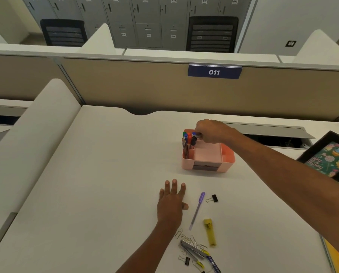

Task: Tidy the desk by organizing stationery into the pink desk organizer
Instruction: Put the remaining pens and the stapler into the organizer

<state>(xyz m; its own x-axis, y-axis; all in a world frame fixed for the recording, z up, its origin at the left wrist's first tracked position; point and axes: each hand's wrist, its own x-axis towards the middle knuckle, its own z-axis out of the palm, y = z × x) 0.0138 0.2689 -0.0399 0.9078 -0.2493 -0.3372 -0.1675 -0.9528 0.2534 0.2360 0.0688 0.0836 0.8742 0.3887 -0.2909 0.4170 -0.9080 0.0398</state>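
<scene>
**Marker Insertion at the Organizer: Status and Hazards**

**Status.** The right hand point(212, 131) reaches over the rear left corner of the pink desk organizer point(226, 161). Its fingers are curled and pinch the top of a marker point(194, 134), which stands in a narrow rear compartment beside other pens and pencils point(186, 142). The left hand point(170, 201) lies flat on the desk point(105, 174), fingers straight and spread, holding nothing, well apart from the organizer.

The organizer sits mid-desk. Its wide centre compartment looks empty.

**Items not yet stowed.** A purple pen point(197, 210), a binder clip point(214, 198), a yellow tool point(210, 232), a cluster of paper clips point(192, 240) and a second binder clip point(186, 260) lie near the front of the desk.

**Hazards.**
- Neither hand steadies the organizer. A downward push on the marker, off-centre at the rear corner, is likely to slide or rock it.
- The narrow compartments are crowded. Forcing the marker in may lever neighbouring pens outward.
- A release before the marker is seated may let it lean or topple.
- The paper clips are loose and tangled. A hasty sweep would probably scatter them toward the desk edge.
</scene>
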